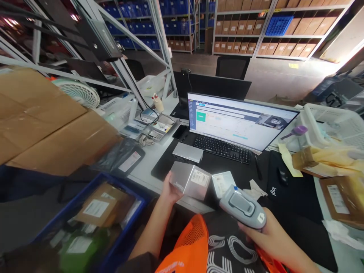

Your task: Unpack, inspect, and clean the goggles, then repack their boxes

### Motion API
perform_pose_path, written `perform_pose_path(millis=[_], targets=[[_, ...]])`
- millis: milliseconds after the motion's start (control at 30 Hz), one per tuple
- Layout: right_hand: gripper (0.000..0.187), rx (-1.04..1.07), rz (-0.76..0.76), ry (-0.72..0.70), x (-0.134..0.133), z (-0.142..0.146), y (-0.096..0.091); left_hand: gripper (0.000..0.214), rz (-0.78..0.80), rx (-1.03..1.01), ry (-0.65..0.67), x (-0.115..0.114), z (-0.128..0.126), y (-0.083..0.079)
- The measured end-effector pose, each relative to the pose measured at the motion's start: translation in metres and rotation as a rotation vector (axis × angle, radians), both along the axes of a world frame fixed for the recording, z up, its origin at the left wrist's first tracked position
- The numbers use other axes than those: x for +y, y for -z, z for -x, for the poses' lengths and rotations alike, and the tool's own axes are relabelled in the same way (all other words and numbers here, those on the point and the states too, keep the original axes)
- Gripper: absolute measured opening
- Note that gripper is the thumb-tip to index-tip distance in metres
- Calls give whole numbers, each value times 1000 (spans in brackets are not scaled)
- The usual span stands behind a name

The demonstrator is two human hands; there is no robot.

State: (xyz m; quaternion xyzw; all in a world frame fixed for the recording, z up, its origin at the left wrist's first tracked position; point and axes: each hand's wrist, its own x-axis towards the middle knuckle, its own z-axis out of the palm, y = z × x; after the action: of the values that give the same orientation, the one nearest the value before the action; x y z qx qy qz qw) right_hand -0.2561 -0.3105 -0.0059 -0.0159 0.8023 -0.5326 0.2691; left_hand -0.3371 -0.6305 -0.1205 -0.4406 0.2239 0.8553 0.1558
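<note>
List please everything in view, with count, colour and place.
Silver rectangular printed carton: one, silver, centre
Flat silver carton: one, silver, behind it
Small white-labelled silver carton: one, silver, right of centre
Grey plastic handheld scanner: one, grey, lower right
Lit rectangular monitor: one, white-screened, above centre
Dark rectangular monitor: one, black, behind it
Black plastic keyboard: one, black, before lit monitor
Black mouse: one, black, right
Black rectangular phone: one, black, left of keyboard
Large blue plastic crate: one, blue, lower left
Brown cardboard box: one, brown, far left
Brown shelved cartons: many, brown, background
Anything else: not counted, partly blurred
Left grip: one, bare, holding printed carton
Right grip: one, bare, holding scanner
</note>
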Motion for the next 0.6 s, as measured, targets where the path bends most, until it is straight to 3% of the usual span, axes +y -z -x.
perform_pose_path(millis=[267, 600], targets=[[16, -16, -38, -47, 1, 0, -2, 31, -8, 23, 20, 0, -3, -1], [12, 85, 25, -127, -22, 6, -17, 32, -13, 32, 31, -1, -7, 2]])
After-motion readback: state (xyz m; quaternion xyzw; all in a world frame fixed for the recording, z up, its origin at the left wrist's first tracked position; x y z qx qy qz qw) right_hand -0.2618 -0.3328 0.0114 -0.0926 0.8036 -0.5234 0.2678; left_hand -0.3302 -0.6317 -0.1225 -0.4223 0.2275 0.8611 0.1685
